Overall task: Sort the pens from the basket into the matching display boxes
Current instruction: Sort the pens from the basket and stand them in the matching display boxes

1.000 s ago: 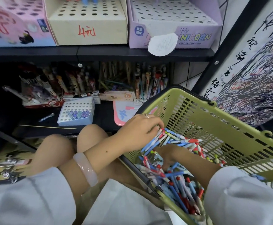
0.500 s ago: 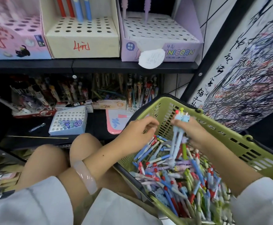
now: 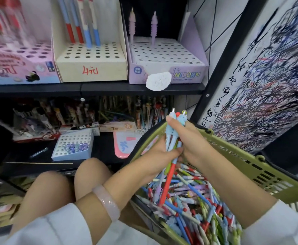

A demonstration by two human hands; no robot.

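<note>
To your right stands a tall white panel (image 3: 277, 76) covered in dense pen scribbles in black, blue and red, with handwritten Chinese characters down its left edge that you cannot read clearly. Below it sits the green basket (image 3: 247, 167), its floor heaped with loose pens (image 3: 194, 200) in red, blue, white and green. On the upper shelf (image 3: 95, 88) three display boxes sit side by side: the pink box (image 3: 19, 62) at left carries blurred lettering and a small black cat figure; the cream box (image 3: 91, 62) in the middle has "4元" handwritten in red on its front and holds a few red-and-white and blue-and-white pens upright in its back holes; the lilac box (image 3: 167, 59) at right reads "NICORN" in coloured letters, with a round blue badge of small unreadable characters and a white paper tag (image 3: 158, 81) of faint handwriting stuck over its front edge, and two purple pens stand upright in its back row. On the lower shelf a small blue tray (image 3: 73, 146) holds glassy beads. Above the basket's near rim your right hand (image 3: 185, 138) is wrapped round the upper part of a bundle of pens (image 3: 173, 144), pale blue tops pointing up and a red barrel trailing down toward the heap. Your left hand (image 3: 158, 156) curls its fingers round the same bundle lower down, touching your right hand.
</note>
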